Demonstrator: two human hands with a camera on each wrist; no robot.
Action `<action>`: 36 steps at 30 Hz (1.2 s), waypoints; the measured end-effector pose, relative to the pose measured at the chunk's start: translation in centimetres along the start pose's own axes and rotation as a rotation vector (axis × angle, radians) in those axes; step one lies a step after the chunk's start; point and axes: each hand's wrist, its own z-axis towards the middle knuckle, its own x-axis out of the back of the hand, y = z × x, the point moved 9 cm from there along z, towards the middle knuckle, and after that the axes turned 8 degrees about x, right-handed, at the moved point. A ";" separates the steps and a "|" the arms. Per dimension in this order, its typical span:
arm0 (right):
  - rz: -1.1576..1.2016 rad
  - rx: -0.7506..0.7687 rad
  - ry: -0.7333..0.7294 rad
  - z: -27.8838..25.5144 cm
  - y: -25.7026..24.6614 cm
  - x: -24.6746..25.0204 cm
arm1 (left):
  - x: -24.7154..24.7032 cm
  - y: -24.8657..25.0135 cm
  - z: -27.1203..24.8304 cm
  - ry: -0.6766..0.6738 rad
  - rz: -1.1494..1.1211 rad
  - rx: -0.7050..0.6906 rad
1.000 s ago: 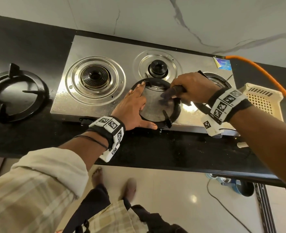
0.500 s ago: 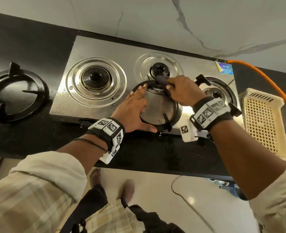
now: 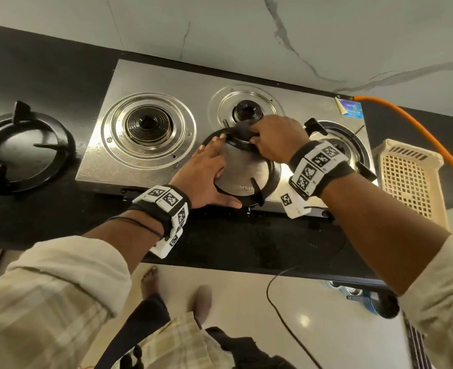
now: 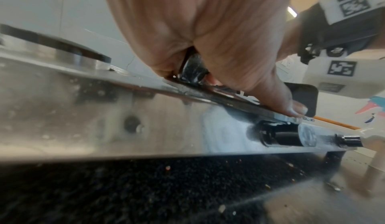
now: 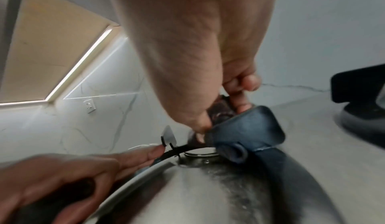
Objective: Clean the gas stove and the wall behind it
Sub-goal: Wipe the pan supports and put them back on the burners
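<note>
Head view: I am working at the stove [image 3: 150,166], which is sitting on the black counter [image 3: 46,75] below the marble wall [image 3: 220,35]. My left hand [image 3: 204,177] is lying flat, fingers straight, pressing the left rim of a loose pan support [image 3: 269,179] at the stove's front centre. My right hand [image 3: 276,139] is gripping a dark scrubber [image 3: 242,127] on the support's far edge. A second support [image 3: 20,153] is lying on the counter, left. An orange hose [image 3: 406,115] and cream basket [image 3: 409,177] are sitting to the right.

Left wrist view: my thumb [image 4: 291,107] is pressing the support's rim [image 4: 239,100] above a knob [image 4: 285,138].

Right wrist view: my fingers [image 5: 239,82] are pinching the scrubber [image 5: 220,110] against a support prong [image 5: 250,125].
</note>
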 end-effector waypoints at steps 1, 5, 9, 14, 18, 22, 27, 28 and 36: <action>-0.050 -0.056 -0.018 -0.6 1.1 -0.3 | 0.0 0.1 0.0 -0.008 0.007 0.001; -0.039 -0.120 -0.026 -2.2 3.5 -0.1 | -0.3 0.2 0.5 -0.043 0.055 0.004; 0.255 0.026 0.015 -0.9 -0.6 0.2 | -0.3 0.9 0.9 -0.021 0.019 -0.035; 0.596 -0.123 0.210 -0.2 -1.3 0.0 | -0.1 1.0 1.0 -0.023 -0.012 -0.044; 0.688 -0.194 0.273 -0.2 -0.7 -0.4 | -0.1 0.8 1.1 -0.007 0.001 -0.043; 0.757 -0.252 0.221 0.9 -0.7 -0.4 | -0.3 0.7 1.2 -0.009 0.023 -0.047; 0.874 -0.209 0.077 -0.2 0.6 0.4 | 0.1 1.2 0.7 0.028 0.015 -0.101; 0.879 -0.209 0.060 -0.8 0.9 0.5 | 0.2 1.2 0.6 0.035 0.014 -0.110; 0.743 -0.138 0.265 -2.4 1.8 4.5 | 0.5 0.3 0.6 0.224 0.132 -0.058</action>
